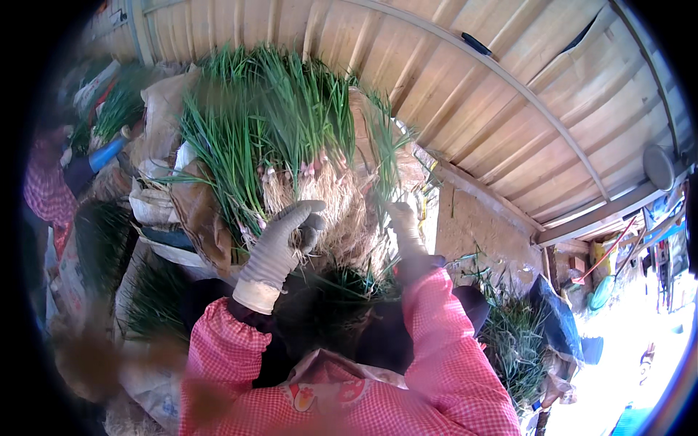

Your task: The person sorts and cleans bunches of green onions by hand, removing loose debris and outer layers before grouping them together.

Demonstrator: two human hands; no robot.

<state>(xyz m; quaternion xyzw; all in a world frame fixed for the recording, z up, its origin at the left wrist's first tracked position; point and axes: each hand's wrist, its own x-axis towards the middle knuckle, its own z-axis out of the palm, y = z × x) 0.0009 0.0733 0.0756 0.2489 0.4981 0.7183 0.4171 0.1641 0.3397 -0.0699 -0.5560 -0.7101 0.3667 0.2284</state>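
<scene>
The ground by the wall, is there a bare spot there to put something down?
Yes: the brown ground right of the right hand, between the ribbed wall and the heap of green leaves, looks mostly bare. It's crowded beyond the left hand, where rooted green plants pile up, and farther left among sacks.

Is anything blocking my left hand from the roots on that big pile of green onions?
Nothing visible does: the left hand is at the near edge of the pale roots below the green onions. Whether it touches them, I can't tell.
</scene>
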